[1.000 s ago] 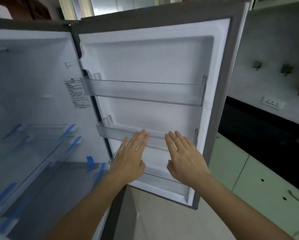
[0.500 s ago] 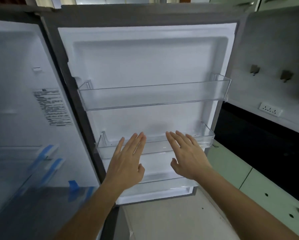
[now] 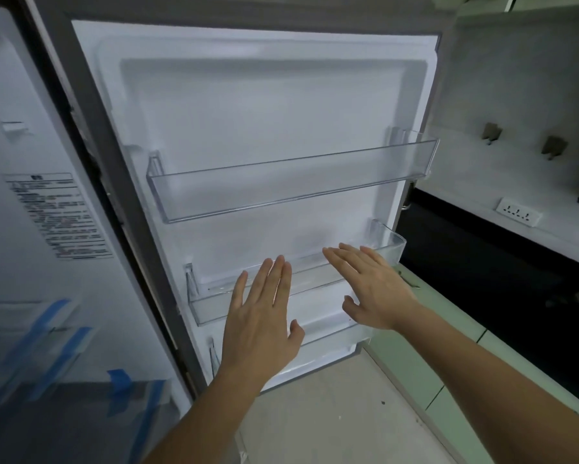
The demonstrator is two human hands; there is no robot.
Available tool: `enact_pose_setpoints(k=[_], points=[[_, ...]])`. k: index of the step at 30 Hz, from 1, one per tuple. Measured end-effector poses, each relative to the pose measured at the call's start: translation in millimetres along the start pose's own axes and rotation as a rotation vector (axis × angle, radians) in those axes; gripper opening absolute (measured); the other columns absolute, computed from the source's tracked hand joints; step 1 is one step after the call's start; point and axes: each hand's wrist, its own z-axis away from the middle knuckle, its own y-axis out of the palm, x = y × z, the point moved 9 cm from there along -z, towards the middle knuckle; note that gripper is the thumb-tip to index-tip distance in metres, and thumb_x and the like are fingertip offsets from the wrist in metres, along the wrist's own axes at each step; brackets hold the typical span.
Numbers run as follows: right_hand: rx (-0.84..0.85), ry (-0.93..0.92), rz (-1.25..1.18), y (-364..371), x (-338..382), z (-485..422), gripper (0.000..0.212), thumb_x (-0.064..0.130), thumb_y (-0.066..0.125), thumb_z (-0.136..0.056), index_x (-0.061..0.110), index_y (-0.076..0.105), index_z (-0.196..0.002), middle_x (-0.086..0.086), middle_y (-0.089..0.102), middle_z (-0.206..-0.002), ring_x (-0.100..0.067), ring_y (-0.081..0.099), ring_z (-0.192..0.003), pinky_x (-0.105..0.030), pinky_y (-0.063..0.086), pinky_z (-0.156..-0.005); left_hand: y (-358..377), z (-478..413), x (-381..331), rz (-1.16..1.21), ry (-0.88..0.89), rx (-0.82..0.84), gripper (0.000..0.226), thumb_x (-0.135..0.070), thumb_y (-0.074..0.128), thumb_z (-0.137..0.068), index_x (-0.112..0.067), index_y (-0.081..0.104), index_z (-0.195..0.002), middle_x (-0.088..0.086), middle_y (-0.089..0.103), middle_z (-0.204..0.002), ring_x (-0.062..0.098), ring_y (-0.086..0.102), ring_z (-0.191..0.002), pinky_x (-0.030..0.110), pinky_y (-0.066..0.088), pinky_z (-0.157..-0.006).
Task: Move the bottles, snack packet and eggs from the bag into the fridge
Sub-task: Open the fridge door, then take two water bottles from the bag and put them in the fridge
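Fridge door (image 3: 248,112) open, its clear door shelves (image 3: 291,182) bare; left hand (image 3: 259,326) and right hand (image 3: 375,289) hover flat, fingers straight, holding nothing. No bottles, packet or eggs stored yet.

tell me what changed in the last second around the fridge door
The fridge door has swung wider and now faces the view almost squarely; the fridge interior has slid left. The left hand and right hand stayed flat and empty before the middle door shelf; nothing was taken or let go.
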Motion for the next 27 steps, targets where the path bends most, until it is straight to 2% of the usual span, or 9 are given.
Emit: enact_pose_setpoints(k=[4, 10, 13, 16, 21, 27], points=[[-0.002, 0.004, 0.058, -9, -1, 0, 0.083, 0.038, 0.054, -0.09, 0.022, 0.016, -0.161, -0.004, 0.031, -0.164, -0.025, 0.024, -0.153, -0.036, 0.007, -0.123, -5, -3, -7, -0.01, 0.004, -0.03, 0.087, -0.053, 0.051, -0.084, -0.015, 0.023, -0.157, 0.007, 0.019, -0.165, 0.027, 0.02, -0.151, 0.055, 0.016, -0.121], [-0.191, 0.141, 0.072, -47, -4, 60, 0.064, 0.034, 0.061, -0.088, 0.019, 0.047, -0.148, -0.01, 0.054, -0.147, -0.031, 0.044, -0.142, -0.047, 0.029, -0.12, -11, -5, -57, 0.107, 0.086, -0.05, 0.077, -0.054, 0.049, -0.086, -0.021, 0.033, -0.154, 0.004, 0.029, -0.162, 0.028, 0.027, -0.149, 0.054, 0.023, -0.119], [-0.233, 0.272, 0.08, -52, -13, 112, 0.058, 0.032, 0.061, -0.087, 0.016, 0.053, -0.142, -0.012, 0.057, -0.141, -0.033, 0.048, -0.138, -0.048, 0.03, -0.12, -11, 1, -96, 0.198, 0.167, -0.053, 0.069, -0.051, 0.045, -0.088, -0.021, 0.041, -0.15, 0.003, 0.04, -0.157, 0.027, 0.037, -0.145, 0.051, 0.027, -0.118], [-0.204, 0.428, 0.079, -45, -25, 174, 0.057, 0.034, 0.054, -0.087, 0.015, 0.055, -0.14, -0.012, 0.057, -0.141, -0.034, 0.048, -0.137, -0.05, 0.031, -0.12, -7, 13, -142, 0.288, 0.254, -0.02, 0.065, -0.051, 0.042, -0.087, -0.022, 0.049, -0.145, 0.001, 0.049, -0.15, 0.027, 0.042, -0.141, 0.052, 0.033, -0.115], [-0.1, 0.691, 0.102, -28, -34, 282, 0.058, 0.038, 0.054, -0.088, 0.017, 0.055, -0.142, -0.013, 0.055, -0.144, -0.034, 0.047, -0.139, -0.052, 0.035, -0.117, 9, 49, -233, 0.361, 0.414, 0.077, 0.064, -0.047, 0.052, -0.083, -0.021, 0.05, -0.141, 0.001, 0.054, -0.144, 0.027, 0.047, -0.134, 0.051, 0.035, -0.113], [-0.069, 0.98, 0.078, -19, -29, 399, 0.059, 0.038, 0.055, -0.087, 0.017, 0.055, -0.141, -0.012, 0.057, -0.142, -0.033, 0.048, -0.138, -0.052, 0.039, -0.115, 24, 105, -328, 0.424, 0.597, 0.21, 0.066, -0.049, 0.051, -0.082, -0.021, 0.05, -0.142, 0.002, 0.054, -0.144, 0.028, 0.05, -0.132, 0.051, 0.043, -0.105]])
